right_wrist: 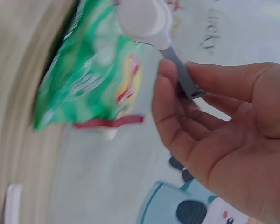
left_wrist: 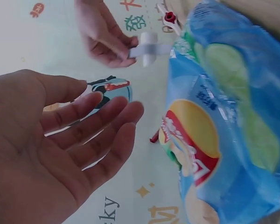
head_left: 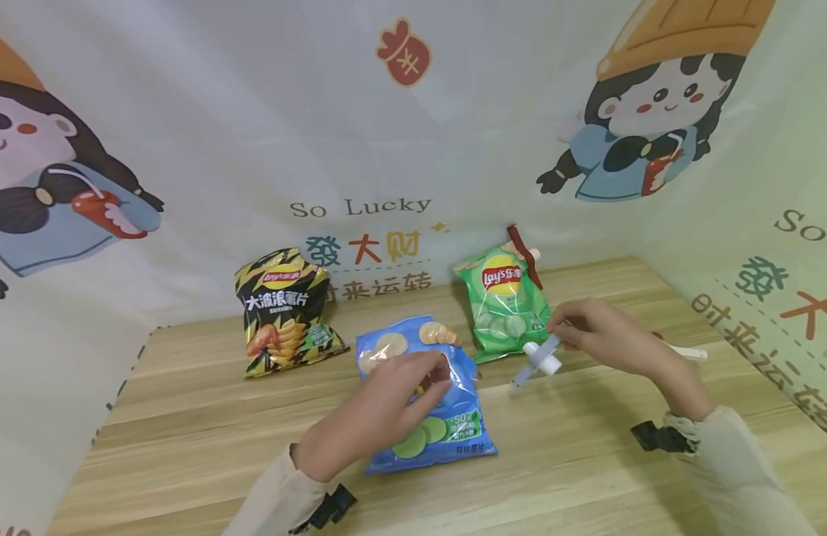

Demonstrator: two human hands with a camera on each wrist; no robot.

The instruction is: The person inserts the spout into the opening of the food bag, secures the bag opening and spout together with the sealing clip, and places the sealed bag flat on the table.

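Note:
A blue bag of potato chips (head_left: pixel 453 380) lies on the wooden table. Over it my left hand (head_left: pixel 400 394) hovers with loosely bent fingers; in the left wrist view it is apart from the bag and holds nothing. My right hand (head_left: pixel 597 339) pinches one end of a grey bag clip (head_left: pixel 536 365) between thumb and fingers. A round white cap-like piece (right_wrist: pixel 142 18) sits on the clip's middle. Behind it leans a green Lay's bag (head_left: pixel 503 305), with a dark red clip (head_left: pixel 525 257) with a white knob across its top corner.
A black and yellow Lay's bag (head_left: pixel 282 316) stands at the back left against the printed cloth (head_left: pixel 359 149). On the table's right, partly behind my right wrist, lies another white and red clip (head_left: pixel 688 353). Cloth walls also bound the sides.

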